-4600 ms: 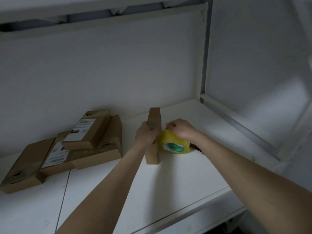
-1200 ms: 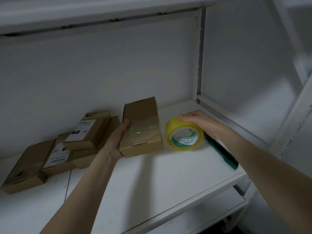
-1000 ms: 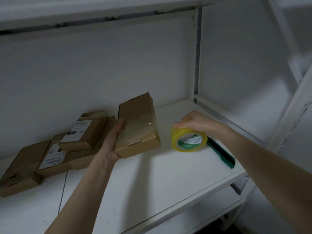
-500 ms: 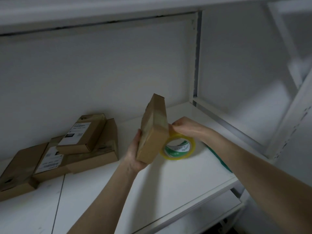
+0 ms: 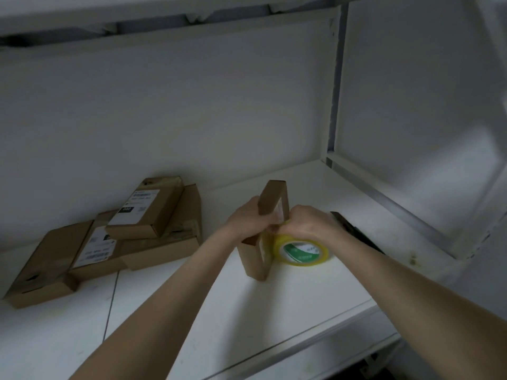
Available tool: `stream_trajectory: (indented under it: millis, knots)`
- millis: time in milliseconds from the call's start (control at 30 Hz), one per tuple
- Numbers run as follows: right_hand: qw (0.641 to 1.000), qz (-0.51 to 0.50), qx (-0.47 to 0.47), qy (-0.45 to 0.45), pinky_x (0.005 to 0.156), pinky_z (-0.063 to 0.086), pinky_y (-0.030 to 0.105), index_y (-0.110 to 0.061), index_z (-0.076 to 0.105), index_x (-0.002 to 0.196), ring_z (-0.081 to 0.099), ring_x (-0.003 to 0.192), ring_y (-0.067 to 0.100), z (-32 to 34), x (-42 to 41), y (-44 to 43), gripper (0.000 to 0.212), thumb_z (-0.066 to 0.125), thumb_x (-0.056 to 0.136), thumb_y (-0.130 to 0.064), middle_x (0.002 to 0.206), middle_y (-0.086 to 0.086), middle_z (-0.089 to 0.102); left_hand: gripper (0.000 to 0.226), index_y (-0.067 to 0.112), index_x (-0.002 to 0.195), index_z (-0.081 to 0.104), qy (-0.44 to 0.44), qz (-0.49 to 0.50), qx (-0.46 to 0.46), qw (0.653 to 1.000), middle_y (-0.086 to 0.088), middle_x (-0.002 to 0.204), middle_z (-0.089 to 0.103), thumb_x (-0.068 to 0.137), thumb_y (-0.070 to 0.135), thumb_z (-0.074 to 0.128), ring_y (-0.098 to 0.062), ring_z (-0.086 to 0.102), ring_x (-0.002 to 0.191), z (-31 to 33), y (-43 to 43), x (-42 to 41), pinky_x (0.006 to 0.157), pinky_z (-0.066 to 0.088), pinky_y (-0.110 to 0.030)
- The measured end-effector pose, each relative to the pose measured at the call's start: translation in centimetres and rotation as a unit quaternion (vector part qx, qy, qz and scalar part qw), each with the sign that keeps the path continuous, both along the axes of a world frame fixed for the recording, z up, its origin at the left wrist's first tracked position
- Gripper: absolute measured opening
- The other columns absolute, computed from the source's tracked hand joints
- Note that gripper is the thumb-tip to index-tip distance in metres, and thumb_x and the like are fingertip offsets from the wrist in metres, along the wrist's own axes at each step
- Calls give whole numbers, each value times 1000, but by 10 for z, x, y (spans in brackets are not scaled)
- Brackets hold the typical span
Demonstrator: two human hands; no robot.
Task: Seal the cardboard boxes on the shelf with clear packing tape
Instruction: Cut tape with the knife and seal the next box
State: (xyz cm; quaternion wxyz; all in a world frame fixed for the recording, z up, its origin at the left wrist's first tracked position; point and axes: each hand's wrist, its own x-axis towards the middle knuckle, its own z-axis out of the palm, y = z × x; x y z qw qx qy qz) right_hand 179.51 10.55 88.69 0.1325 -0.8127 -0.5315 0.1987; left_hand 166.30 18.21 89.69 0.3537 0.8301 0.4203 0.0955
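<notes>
A flat brown cardboard box stands on its narrow edge on the white shelf, near the middle. My left hand grips it from the left, fingers curled round its side. A yellow roll of tape with a green and white core rests on the shelf against the box's right face. My right hand lies on top of the roll and grips it, its fingers at the box's face. A strip of clear tape shows on that face.
A loose pile of several brown boxes, some with white labels, lies at the left of the shelf. A dark green-handled tool lies behind my right forearm. The shelf's right side wall and back wall stand close by.
The box has come down from the air onto its narrow edge on the shelf. The tape roll has also dropped to the shelf, pressed against the box's right face.
</notes>
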Motion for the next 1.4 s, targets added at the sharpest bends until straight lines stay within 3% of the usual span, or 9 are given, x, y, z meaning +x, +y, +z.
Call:
stream_trajectory:
  millis: [133, 233, 367, 500, 600, 800, 1000, 1300, 1400]
  knots:
    - [999, 15, -17, 32, 69, 43, 26, -22, 55, 87, 59, 83, 21, -2, -2, 5, 50, 59, 76, -71, 86, 0, 58, 65, 13, 146, 25, 150, 33, 128, 980, -13, 135, 53, 95, 49, 44, -33, 55, 116, -13, 5, 12, 90, 45, -38]
    - [994, 50, -15, 95, 66, 47, 25, -22, 58, 77, 60, 76, 14, -5, 9, 0, 44, 64, 79, -65, 79, -4, 60, 59, 8, 136, 37, 157, 70, 131, 976, -14, 127, 57, 95, 51, 42, -33, 57, 112, -16, 8, 15, 86, 45, -37]
    - [951, 15, 60, 302, 65, 48, 20, -9, 70, 93, 64, 76, 13, -12, 27, -17, 43, 69, 82, -50, 83, 2, 68, 48, 13, 118, 57, 60, 113, 76, 989, -8, 111, 65, 91, 51, 49, -27, 62, 97, -19, 21, 3, 78, 50, -32]
    - [927, 20, 151, 343, 59, 47, 15, -13, 68, 82, 64, 68, 9, 3, 34, -18, 28, 70, 83, -41, 74, -2, 67, 26, 14, 98, 66, -129, 177, -58, 974, -9, 99, 71, 91, 37, 57, -23, 68, 82, -12, 25, -8, 77, 57, -36]
    - [928, 25, 193, 317, 55, 47, 12, -14, 68, 84, 63, 64, 6, 23, 35, -15, 22, 69, 86, -36, 74, -4, 67, 19, 13, 94, 66, -203, 181, -119, 955, -11, 92, 72, 92, 30, 58, -28, 70, 81, 1, 22, -13, 83, 57, -43]
    - [969, 26, 159, 189, 61, 45, 24, -14, 65, 66, 62, 64, 12, 33, 47, -17, 40, 72, 79, -52, 68, 0, 65, 17, 11, 91, 67, -300, 192, -203, 912, -6, 86, 72, 94, 25, 57, -22, 70, 76, 20, 21, -31, 63, 54, -30]
    - [969, 10, 142, 200, 65, 49, 27, -12, 68, 71, 66, 69, 18, 35, 49, -21, 47, 70, 77, -59, 73, 4, 68, 19, 11, 94, 67, -310, 188, -226, 904, -7, 88, 73, 94, 27, 56, -21, 71, 74, 19, 20, -38, 61, 53, -28]
    - [999, 37, 23, -12, 73, 52, 33, -22, 62, 70, 62, 77, 16, 28, 57, -15, 60, 52, 73, -82, 78, -3, 64, 22, 12, 100, 68, -322, 187, -249, 894, -8, 91, 74, 95, 29, 55, -20, 73, 73, 12, 18, -44, 56, 55, -26]
    - [999, 37, 13, 5, 78, 54, 35, -22, 64, 72, 64, 79, 17, 22, 55, -17, 61, 48, 77, -80, 79, -2, 66, 22, 12, 103, 67, -332, 174, -252, 892, -5, 87, 75, 96, 28, 53, -19, 73, 74, 12, 18, -46, 56, 55, -25]
